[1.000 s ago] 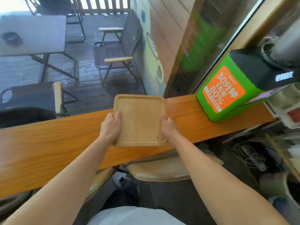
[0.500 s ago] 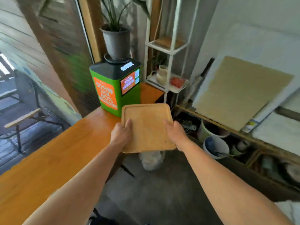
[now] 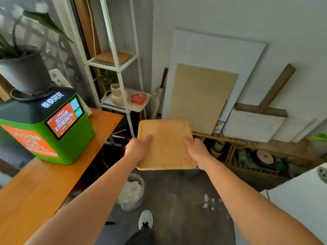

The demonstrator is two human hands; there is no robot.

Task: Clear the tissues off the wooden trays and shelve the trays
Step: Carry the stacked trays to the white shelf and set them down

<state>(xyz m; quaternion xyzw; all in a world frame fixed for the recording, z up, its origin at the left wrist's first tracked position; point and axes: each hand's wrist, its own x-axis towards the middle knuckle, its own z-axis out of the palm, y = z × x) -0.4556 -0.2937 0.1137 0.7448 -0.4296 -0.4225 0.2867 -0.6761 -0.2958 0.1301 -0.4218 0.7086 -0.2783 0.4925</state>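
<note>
I hold a bare square wooden tray (image 3: 166, 144) level in the air in front of me, off the counter. My left hand (image 3: 137, 149) grips its left edge and my right hand (image 3: 196, 150) grips its right edge, thumbs on top. Beyond it stands a white metal shelf unit (image 3: 113, 66). Another wooden tray (image 3: 113, 57) lies on its upper shelf. Below me a bin (image 3: 131, 192) holds white crumpled tissues.
An orange wooden counter (image 3: 44, 183) runs along my left with a green and black kiosk (image 3: 47, 124) and a potted plant (image 3: 21, 68) on it. White and tan boards (image 3: 203, 98) lean against the wall. Tissue scraps (image 3: 209, 202) lie on the floor. My shoe (image 3: 145, 219) shows below.
I have turned right, away from the counter, carrying the tray with both hands. The shelf unit has come closer and now stands just beyond the tray.
</note>
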